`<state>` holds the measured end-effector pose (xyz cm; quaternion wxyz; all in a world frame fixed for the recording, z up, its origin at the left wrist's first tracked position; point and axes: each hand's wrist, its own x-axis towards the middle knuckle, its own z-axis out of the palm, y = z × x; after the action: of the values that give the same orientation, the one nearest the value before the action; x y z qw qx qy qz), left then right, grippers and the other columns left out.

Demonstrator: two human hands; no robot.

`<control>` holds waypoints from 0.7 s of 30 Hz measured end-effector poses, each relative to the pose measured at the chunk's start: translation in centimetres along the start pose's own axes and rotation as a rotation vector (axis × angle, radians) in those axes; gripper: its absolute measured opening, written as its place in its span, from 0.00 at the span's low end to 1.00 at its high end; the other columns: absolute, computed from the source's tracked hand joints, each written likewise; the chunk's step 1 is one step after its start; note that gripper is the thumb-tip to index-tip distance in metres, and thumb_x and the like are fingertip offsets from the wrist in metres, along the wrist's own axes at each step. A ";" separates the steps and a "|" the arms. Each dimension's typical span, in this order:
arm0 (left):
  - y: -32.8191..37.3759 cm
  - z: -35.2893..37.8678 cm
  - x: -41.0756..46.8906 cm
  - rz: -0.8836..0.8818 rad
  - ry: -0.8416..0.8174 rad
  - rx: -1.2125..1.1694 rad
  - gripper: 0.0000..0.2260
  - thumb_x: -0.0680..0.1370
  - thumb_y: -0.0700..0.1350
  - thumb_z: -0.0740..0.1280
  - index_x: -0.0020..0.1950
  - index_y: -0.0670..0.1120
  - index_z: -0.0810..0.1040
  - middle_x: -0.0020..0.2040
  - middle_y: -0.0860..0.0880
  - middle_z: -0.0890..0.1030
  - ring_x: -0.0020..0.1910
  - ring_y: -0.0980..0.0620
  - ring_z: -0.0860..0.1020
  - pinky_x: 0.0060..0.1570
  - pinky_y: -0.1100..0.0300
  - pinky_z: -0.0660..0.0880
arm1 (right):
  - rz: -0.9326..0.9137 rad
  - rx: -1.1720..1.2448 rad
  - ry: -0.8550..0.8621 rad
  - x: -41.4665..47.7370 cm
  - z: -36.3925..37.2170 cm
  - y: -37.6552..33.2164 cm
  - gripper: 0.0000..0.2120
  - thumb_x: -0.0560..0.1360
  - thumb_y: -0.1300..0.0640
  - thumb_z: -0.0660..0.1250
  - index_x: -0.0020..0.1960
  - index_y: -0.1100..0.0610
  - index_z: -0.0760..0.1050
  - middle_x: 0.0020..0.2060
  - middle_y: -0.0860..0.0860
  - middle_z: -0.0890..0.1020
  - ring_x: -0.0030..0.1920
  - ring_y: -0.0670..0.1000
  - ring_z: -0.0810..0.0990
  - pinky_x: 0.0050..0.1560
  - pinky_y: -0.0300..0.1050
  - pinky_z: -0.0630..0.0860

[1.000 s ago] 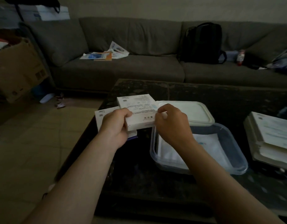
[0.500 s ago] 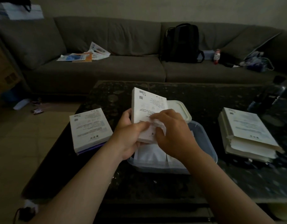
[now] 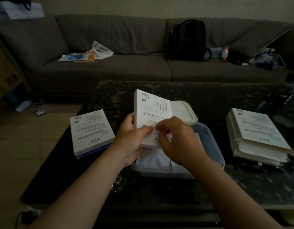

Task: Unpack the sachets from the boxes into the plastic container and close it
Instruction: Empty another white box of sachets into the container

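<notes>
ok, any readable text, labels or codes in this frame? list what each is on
No wording can be read in this frame.
Held box: barcode and QR code near the top edge, rows of print below, too small to read.
Box on the left: QR code and print, blurred.
Stack of boxes on the right: print on the top face, blurred.
Papers on the sofa: coloured print, too far off.
Bottle on the sofa: label unreadable.

No words can be read. The box held up (image 3: 152, 116) carries a barcode and a QR code near its top edge, then rows of print too small and blurred to make out. The box lying on the surface (image 3: 91, 131) and the stack of boxes (image 3: 257, 129) show similar codes and illegible print.
</notes>
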<state>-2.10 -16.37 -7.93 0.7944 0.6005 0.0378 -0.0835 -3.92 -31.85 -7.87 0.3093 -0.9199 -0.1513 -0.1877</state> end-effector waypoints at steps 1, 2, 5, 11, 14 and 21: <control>0.0 0.0 0.0 0.007 0.002 0.000 0.26 0.79 0.33 0.70 0.74 0.53 0.72 0.61 0.48 0.85 0.59 0.44 0.84 0.47 0.48 0.83 | 0.005 -0.003 0.009 0.1 0.1 0.1 0.09 0.75 0.60 0.70 0.55 0.55 0.80 0.51 0.48 0.79 0.51 0.46 0.77 0.51 0.35 0.75; -0.1 0.0 0.1 0.018 0.007 0.003 0.26 0.79 0.32 0.70 0.73 0.53 0.72 0.61 0.48 0.85 0.60 0.44 0.84 0.48 0.48 0.83 | 0.007 -0.003 0.020 0.2 0.2 0.1 0.09 0.75 0.60 0.70 0.55 0.55 0.79 0.51 0.49 0.79 0.51 0.46 0.77 0.51 0.37 0.76; -0.2 0.0 0.1 0.049 0.038 -0.007 0.27 0.79 0.32 0.70 0.74 0.52 0.72 0.62 0.48 0.85 0.60 0.45 0.83 0.52 0.47 0.82 | 0.006 0.000 0.030 0.3 0.2 0.1 0.06 0.75 0.61 0.70 0.52 0.56 0.80 0.48 0.49 0.79 0.48 0.46 0.77 0.48 0.32 0.75; -0.1 -0.1 0.3 0.059 0.047 -0.007 0.26 0.79 0.31 0.69 0.74 0.51 0.71 0.61 0.48 0.85 0.60 0.45 0.84 0.50 0.50 0.83 | -0.025 0.004 -0.019 0.0 0.5 0.3 0.05 0.75 0.60 0.70 0.51 0.55 0.80 0.47 0.47 0.79 0.47 0.43 0.77 0.46 0.28 0.72; -0.2 -0.2 0.2 0.066 0.060 0.002 0.26 0.79 0.31 0.69 0.74 0.50 0.71 0.62 0.48 0.85 0.61 0.46 0.84 0.52 0.49 0.83 | -0.028 0.013 -0.022 0.0 0.4 0.4 0.05 0.75 0.59 0.70 0.51 0.55 0.81 0.48 0.47 0.80 0.46 0.43 0.77 0.47 0.26 0.72; -0.3 -0.2 0.1 0.104 0.070 0.069 0.28 0.79 0.32 0.71 0.75 0.52 0.70 0.65 0.48 0.83 0.63 0.46 0.83 0.60 0.43 0.82 | 0.036 0.007 -0.043 -0.2 0.7 0.2 0.15 0.77 0.57 0.69 0.63 0.52 0.75 0.57 0.47 0.77 0.56 0.45 0.76 0.48 0.25 0.69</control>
<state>-2.08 -16.28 -8.31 0.7747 0.6311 0.0313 -0.0226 -3.80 -31.62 -8.55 0.3124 -0.9253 -0.1421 -0.1616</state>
